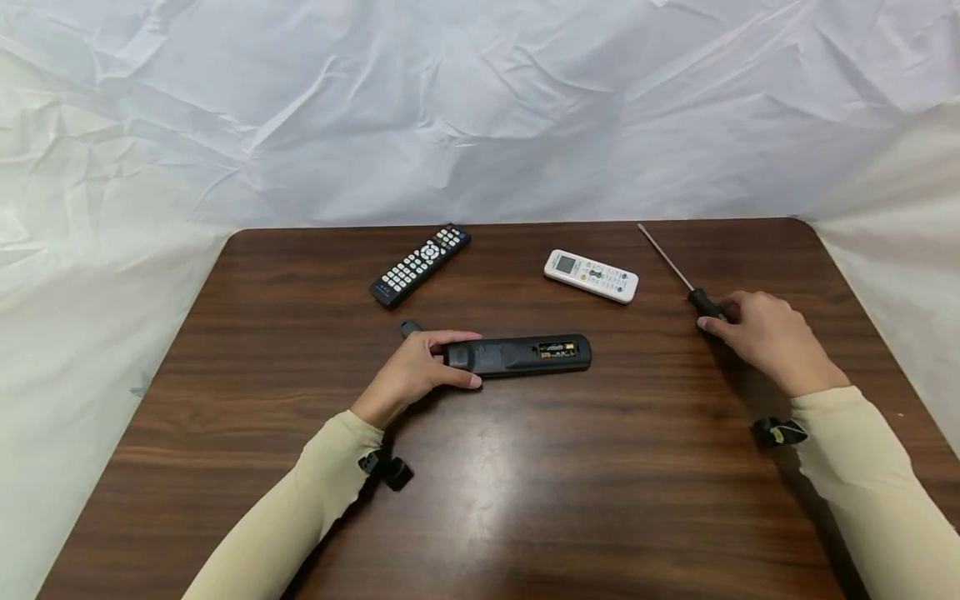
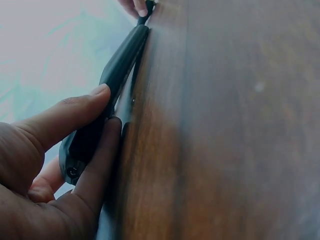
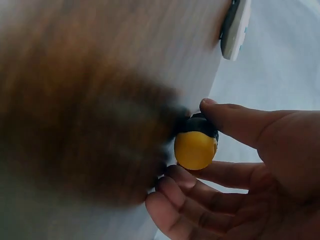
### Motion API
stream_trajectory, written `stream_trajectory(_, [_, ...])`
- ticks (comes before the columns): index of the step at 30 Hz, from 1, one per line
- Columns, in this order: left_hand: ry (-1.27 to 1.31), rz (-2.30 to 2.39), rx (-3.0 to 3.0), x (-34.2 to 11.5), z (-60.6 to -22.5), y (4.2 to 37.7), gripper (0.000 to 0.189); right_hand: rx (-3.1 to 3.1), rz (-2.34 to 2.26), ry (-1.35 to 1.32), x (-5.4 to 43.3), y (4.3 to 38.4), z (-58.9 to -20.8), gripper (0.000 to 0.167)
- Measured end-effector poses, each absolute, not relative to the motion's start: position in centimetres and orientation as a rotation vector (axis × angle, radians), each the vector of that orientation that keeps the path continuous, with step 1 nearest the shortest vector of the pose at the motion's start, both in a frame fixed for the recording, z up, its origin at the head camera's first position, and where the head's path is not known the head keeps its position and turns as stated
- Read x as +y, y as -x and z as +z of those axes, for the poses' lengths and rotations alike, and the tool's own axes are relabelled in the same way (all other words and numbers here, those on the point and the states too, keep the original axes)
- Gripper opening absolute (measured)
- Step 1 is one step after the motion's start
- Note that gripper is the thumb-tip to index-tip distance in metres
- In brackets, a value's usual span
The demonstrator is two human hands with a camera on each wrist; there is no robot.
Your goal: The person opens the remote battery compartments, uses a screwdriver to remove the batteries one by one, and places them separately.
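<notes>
My left hand (image 1: pixel 412 371) grips one end of a black remote control (image 1: pixel 510 356), thumb along the near side and fingers on the far side. The remote lies back side up, its battery compartment (image 1: pixel 557 349) uncovered with two batteries inside. In the left wrist view the thumb and fingers pinch the remote (image 2: pixel 120 67) from both sides. At the right, my right hand (image 1: pixel 772 337) holds the handle of a screwdriver (image 1: pixel 700 302), whose metal shaft points to the back edge of the table. Its yellow handle end (image 3: pixel 195 151) shows between thumb and fingers in the right wrist view.
A black remote with white buttons (image 1: pixel 420 265) lies at the back left of the brown table (image 1: pixel 600 483). The white remote (image 1: pixel 591 276) rests between it and the screwdriver. A small dark piece (image 1: pixel 409 327) sticks out behind my left hand. White sheeting (image 1: pixel 450 108) hangs behind.
</notes>
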State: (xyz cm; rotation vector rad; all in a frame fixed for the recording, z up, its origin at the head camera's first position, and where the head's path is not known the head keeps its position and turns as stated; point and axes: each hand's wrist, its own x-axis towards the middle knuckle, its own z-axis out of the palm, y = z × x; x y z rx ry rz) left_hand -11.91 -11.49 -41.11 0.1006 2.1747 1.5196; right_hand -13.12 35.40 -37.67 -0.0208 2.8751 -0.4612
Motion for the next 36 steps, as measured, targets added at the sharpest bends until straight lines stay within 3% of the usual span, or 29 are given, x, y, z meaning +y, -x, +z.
stream_trajectory(13, [-0.066, 1.572, 2.129, -11.2, -40.8, 11.7, 0.059, 2.829, -0.443, 0.0, 35.0, 13.8, -37.2, 0.045])
stream_trajectory(23, [-0.306, 1.249, 2.425, -10.5, -39.9, 11.6, 0.051, 2.759, -0.415, 0.027, 35.0, 13.7, -37.1, 0.036])
stream_trajectory(31, [-0.477, 0.939, 2.615, -9.5, -39.2, 10.8, 0.061, 2.691, -0.395, 0.027, 35.5, 13.6, -36.6, 0.054])
stream_trajectory(36, [-0.51, 0.88, 2.668, -9.3, -39.1, 10.9, 0.061, 2.648, -0.487, 0.003, 35.7, 12.7, -36.0, 0.055])
